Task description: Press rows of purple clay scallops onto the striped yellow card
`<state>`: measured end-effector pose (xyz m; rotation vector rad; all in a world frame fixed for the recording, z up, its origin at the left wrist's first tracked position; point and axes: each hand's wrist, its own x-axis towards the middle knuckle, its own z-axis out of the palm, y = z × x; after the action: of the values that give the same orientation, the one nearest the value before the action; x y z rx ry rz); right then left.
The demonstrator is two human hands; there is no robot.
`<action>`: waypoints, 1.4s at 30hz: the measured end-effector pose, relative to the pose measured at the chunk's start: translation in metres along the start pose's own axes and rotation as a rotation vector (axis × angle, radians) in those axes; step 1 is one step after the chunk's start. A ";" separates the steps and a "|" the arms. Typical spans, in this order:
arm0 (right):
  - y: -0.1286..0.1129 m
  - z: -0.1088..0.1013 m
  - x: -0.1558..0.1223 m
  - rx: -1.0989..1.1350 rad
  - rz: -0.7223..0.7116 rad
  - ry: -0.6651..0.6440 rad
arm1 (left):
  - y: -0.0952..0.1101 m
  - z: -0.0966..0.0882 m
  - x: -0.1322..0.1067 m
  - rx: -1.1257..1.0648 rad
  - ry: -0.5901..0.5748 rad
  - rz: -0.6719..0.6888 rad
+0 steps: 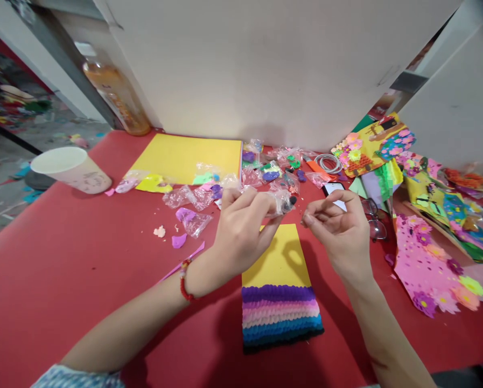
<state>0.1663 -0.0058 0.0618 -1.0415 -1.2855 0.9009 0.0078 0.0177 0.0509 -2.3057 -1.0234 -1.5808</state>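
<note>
My left hand (pixel 243 223) is closed around a small clear plastic bag (pixel 280 201), and a dark lump of clay (pixel 293 200) pokes out of its right end. To the right of it, my right hand (pixel 340 229) is raised with thumb and forefinger pinched; whatever sits between the tips is too small to name. Below both hands lies a yellow card (pixel 281 258). Its lower half carries scalloped clay rows (pixel 281 315) in purple, pinks, blues and a dark bottom row.
A paper cup (pixel 74 170) and a drink bottle (pixel 116 94) stand at the left. Yellow sheets (pixel 188 156) and several clay bags (pixel 271 172) lie at the back. A phone (pixel 335 193), glasses (pixel 375 221) and decorated clay pictures (pixel 431 264) crowd the right.
</note>
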 end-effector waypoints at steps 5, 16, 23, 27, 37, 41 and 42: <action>-0.002 0.001 -0.001 0.001 -0.039 -0.004 | 0.000 -0.001 0.000 -0.016 -0.010 -0.034; 0.000 0.002 -0.002 0.044 -0.014 0.015 | 0.002 -0.001 0.000 -0.054 -0.029 -0.110; 0.003 0.003 -0.002 0.079 0.013 0.039 | 0.005 -0.003 0.002 -0.173 -0.104 -0.254; 0.003 0.002 -0.001 0.081 0.020 0.053 | 0.006 -0.002 0.003 -0.341 -0.135 -0.388; 0.002 0.004 -0.006 -0.219 -0.106 0.148 | 0.004 -0.002 0.007 -0.683 -0.215 -0.643; 0.003 0.000 -0.005 -0.570 -0.305 0.122 | 0.004 -0.002 0.008 -0.716 -0.224 -0.647; 0.003 -0.002 -0.004 -0.620 -0.330 0.087 | 0.004 -0.002 0.008 -0.723 -0.224 -0.657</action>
<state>0.1676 -0.0093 0.0578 -1.2690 -1.6487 0.1966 0.0103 0.0166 0.0598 -2.8273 -1.5931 -2.2727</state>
